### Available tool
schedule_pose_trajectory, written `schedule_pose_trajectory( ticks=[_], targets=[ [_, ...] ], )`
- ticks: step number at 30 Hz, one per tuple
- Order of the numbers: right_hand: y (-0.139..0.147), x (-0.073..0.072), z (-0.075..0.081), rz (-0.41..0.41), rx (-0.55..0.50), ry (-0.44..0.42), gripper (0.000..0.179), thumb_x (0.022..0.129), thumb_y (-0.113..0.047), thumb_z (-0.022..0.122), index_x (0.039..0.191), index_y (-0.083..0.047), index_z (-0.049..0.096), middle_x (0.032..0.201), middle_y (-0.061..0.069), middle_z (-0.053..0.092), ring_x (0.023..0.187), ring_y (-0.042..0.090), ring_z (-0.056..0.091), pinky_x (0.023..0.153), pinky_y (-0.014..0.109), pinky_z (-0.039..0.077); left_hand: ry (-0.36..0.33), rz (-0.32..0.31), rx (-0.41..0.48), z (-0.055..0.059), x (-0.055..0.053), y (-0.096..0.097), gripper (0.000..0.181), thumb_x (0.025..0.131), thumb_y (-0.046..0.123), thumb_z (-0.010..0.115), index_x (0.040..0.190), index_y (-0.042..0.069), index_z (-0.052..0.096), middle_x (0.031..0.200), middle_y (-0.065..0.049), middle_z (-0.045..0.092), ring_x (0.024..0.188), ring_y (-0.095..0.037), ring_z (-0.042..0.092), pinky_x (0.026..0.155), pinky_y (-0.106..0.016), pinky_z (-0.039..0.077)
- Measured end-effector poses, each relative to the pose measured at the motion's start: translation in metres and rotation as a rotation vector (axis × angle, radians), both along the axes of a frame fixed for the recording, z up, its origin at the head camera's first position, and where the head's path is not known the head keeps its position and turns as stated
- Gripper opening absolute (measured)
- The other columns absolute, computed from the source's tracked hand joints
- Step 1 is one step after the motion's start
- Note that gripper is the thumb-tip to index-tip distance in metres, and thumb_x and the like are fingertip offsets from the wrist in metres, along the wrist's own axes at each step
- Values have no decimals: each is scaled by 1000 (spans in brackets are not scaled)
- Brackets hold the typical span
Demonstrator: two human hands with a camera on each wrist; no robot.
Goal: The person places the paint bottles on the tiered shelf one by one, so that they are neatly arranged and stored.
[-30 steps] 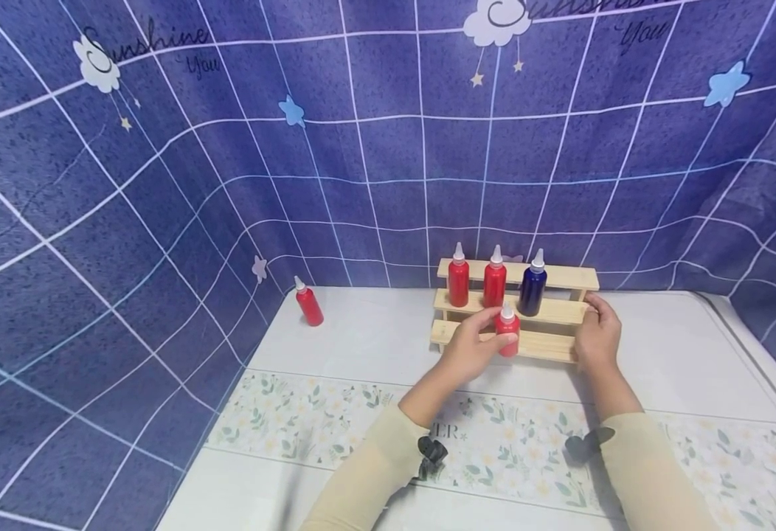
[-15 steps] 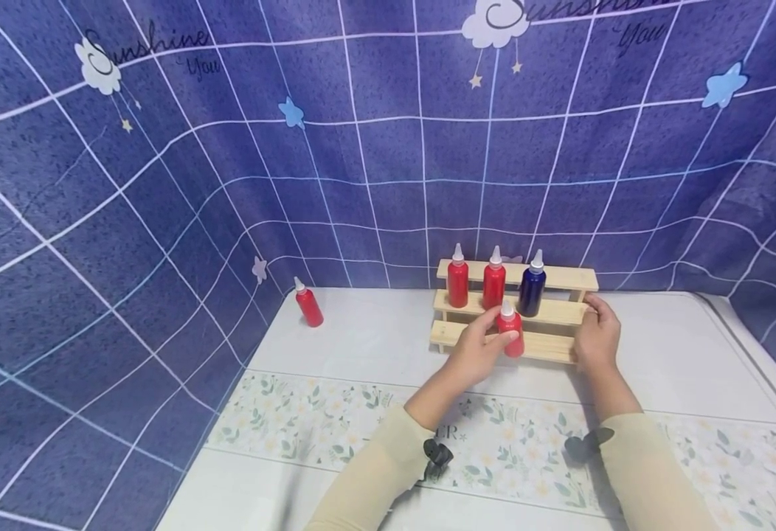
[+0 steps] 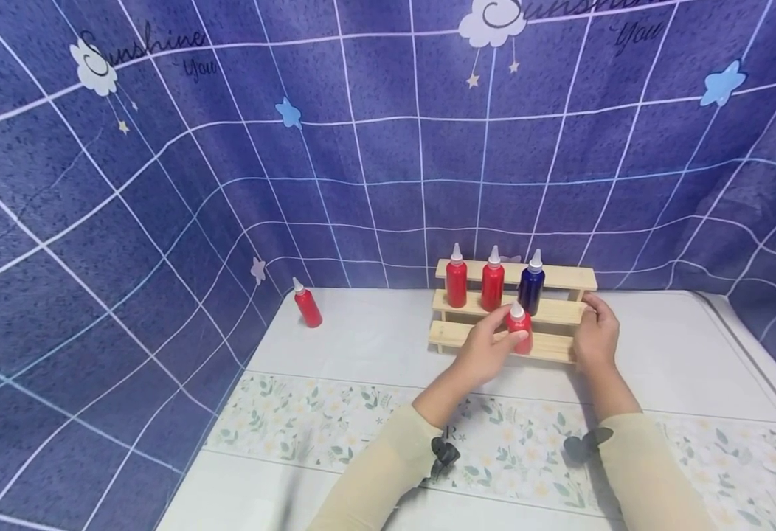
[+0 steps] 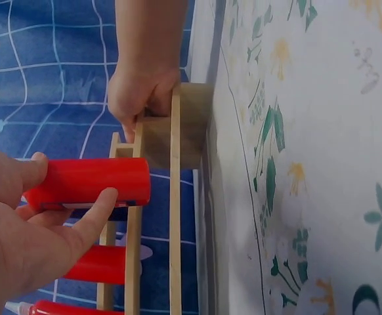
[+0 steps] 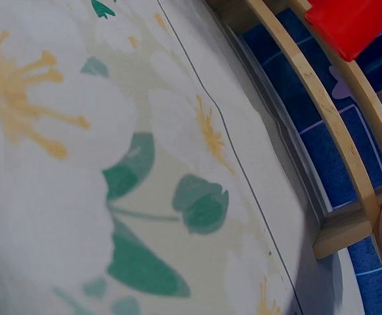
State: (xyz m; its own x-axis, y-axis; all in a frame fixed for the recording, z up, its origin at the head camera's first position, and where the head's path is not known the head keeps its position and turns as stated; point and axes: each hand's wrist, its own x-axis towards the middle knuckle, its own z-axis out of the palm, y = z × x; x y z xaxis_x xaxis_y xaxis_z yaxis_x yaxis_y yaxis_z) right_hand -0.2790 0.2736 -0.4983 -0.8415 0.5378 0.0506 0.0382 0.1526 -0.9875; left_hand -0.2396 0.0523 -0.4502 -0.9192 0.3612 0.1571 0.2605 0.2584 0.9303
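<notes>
My left hand (image 3: 484, 349) holds a red squeeze bottle (image 3: 520, 335) with a white pointed cap, thumb and fingers round its body, in front of a three-step wooden rack (image 3: 453, 333). In the left wrist view that bottle (image 4: 92, 180) overlaps the lower steps, its base toward the rack. My right hand (image 3: 597, 332) grips the rack's right end, its fingers round the end of the middle step. Two red bottles, one at the left (image 3: 456, 285) and one beside it (image 3: 492, 287), stand upright on the middle step with a dark blue bottle (image 3: 532, 289) to their right.
Another red bottle (image 3: 307, 305) stands alone on the white table (image 3: 355, 332), far to the left near the curtain. A blue grid-patterned curtain (image 3: 388, 147) closes off the back and left. A floral strip (image 3: 308, 413) crosses the table in front of the rack.
My left hand has moved a little to the right along the rack's front with the red bottle in its grip. The right hand keeps its place on the rack's end.
</notes>
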Motion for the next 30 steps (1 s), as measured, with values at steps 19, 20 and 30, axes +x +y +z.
schedule_pose_trajectory(
  ticks=[19,20,30],
  targets=[
    [1,1,1,1,22,-14,48,114,-19,28,156,-8,49,163,14,50,151,29,48,128,42,40,36,-61,117,-5,-6,25,57,103,17,69,156,13,51,143,-12,69,118,-10,71,92,-16,59],
    [1,1,2,-3,19,-15,48,114,-19,28,156,-8,50,162,13,51,150,28,49,127,41,41,36,-56,125,-6,-7,26,57,102,17,69,156,13,51,142,-13,69,113,-10,73,89,-16,60],
    [-1,0,-2,-42,-6,14,46,112,-16,33,150,-7,57,152,16,58,117,5,56,102,19,47,87,24,250,-13,-11,42,56,98,16,75,151,11,57,139,-14,71,125,-10,70,98,-15,57]
  ],
)
